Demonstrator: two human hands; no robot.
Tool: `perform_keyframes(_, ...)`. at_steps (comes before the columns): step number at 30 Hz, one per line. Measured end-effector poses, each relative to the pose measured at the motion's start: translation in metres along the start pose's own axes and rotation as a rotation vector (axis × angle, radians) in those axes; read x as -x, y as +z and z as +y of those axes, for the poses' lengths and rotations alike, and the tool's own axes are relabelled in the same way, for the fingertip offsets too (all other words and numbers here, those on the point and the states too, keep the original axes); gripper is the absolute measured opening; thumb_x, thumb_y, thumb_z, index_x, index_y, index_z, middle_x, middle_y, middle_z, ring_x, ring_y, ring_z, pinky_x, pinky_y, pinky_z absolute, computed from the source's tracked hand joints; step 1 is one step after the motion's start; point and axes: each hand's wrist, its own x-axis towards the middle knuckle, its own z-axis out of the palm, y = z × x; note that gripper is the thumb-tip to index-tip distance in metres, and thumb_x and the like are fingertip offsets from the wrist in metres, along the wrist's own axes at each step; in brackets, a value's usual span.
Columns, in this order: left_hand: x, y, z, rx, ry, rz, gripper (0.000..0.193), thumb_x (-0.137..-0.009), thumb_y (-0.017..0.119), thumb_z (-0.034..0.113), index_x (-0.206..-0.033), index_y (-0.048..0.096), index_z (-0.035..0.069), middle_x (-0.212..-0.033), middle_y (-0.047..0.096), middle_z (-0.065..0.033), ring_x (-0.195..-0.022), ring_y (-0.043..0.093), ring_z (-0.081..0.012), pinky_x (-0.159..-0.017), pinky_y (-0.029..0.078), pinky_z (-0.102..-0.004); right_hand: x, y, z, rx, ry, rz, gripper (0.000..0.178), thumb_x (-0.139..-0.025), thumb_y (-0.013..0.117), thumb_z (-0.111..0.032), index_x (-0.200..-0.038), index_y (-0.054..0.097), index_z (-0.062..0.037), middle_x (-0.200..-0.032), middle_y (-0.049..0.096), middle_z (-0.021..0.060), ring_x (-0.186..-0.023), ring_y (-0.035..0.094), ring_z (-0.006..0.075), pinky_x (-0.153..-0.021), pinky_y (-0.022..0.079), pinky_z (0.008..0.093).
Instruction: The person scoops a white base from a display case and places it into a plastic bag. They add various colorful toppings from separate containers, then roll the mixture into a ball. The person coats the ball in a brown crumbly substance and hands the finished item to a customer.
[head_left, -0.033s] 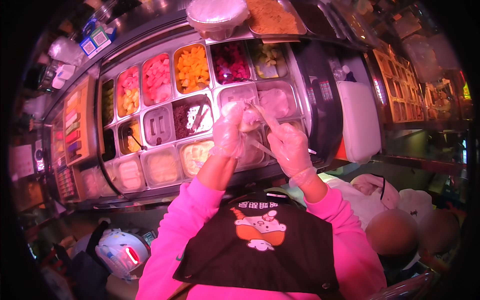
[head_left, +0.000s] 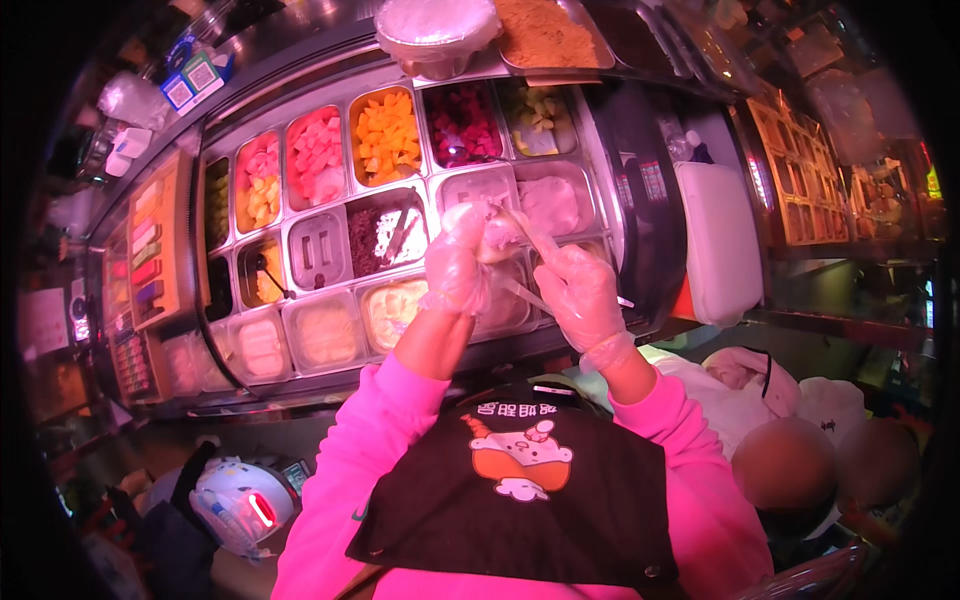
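"Near the centre of the frame, what do I have?"

"My left hand (head_left: 458, 264), fingers curled around a pale lump (head_left: 498, 240); my right hand (head_left: 580, 290) pinches a flat spatula (head_left: 537, 236), its tip by the lump's upper edge. Whether they touch, I can't tell from here."

"Around them?"

"Just up and right, pinkish paste (head_left: 555, 203); upper centre, orange fruit cubes (head_left: 383, 138)."

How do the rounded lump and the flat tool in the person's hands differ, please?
The rounded lump is short and bulging, while the flat tool is long and narrow. The rounded lump sits in the left hand; the flat tool slants up and leftward from the right hand. Both look pale, and each is held in a gloved hand.
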Motion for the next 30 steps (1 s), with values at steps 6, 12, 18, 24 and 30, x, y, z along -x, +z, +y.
perform_keyframes(6,0.020,-0.011,0.032,0.231,-0.067,-0.166,0.023,-0.104,0.063,0.022,-0.114,0.064,0.001,-0.109,0.069,-0.0115,-0.095,0.070,-0.0230,-0.086,0.064,-0.0443,-0.003,-0.005,-0.014,-0.556,0.386,-0.182,0.024,-0.093,0.065,-0.005,-0.113,0.070,0.0066,-0.078,0.061,-0.0040,-0.068,0.050,0.0063,-0.061,0.042,0.0251)
perform_keyframes(12,0.012,-0.030,0.033,0.175,-0.044,-0.001,0.018,-0.103,0.066,0.015,-0.112,0.065,0.000,-0.112,0.068,-0.0117,-0.099,0.069,-0.0228,-0.092,0.063,-0.0438,-0.003,-0.012,-0.022,-0.663,0.602,-0.336,0.018,-0.093,0.070,-0.011,-0.098,0.075,0.0047,-0.077,0.065,-0.0024,-0.066,0.055,0.0042,-0.059,0.043,0.0221)
perform_keyframes(18,0.011,-0.047,0.040,0.063,-0.026,-0.124,0.021,-0.101,0.065,0.004,-0.120,0.062,-0.002,-0.114,0.067,-0.0129,-0.102,0.070,-0.0237,-0.092,0.063,-0.0422,-0.010,-0.020,-0.031,-0.568,0.525,-0.323,0.021,-0.095,0.070,-0.014,-0.103,0.075,0.0047,-0.076,0.067,-0.0006,-0.066,0.058,0.0046,-0.059,0.045,0.0221)
perform_keyframes(24,0.018,-0.047,0.050,-0.057,-0.010,0.049,0.031,-0.098,0.068,0.002,-0.126,0.056,-0.003,-0.117,0.066,-0.0131,-0.104,0.070,-0.0268,-0.089,0.064,-0.0407,-0.014,-0.022,-0.030,-0.575,0.509,-0.399,0.022,-0.095,0.070,-0.015,-0.105,0.075,0.0036,-0.072,0.065,-0.0012,-0.063,0.056,0.0041,-0.057,0.044,0.0219)
perform_keyframes(30,0.015,-0.041,0.061,0.019,-0.062,0.134,0.035,-0.098,0.068,0.002,-0.130,0.054,0.000,-0.119,0.066,-0.0118,-0.106,0.070,-0.0273,-0.090,0.062,-0.0422,-0.010,-0.010,-0.028,-0.643,0.607,-0.367,0.021,-0.096,0.069,-0.016,-0.104,0.074,0.0033,-0.072,0.065,-0.0018,-0.055,0.049,0.0012,-0.049,0.036,0.0194)
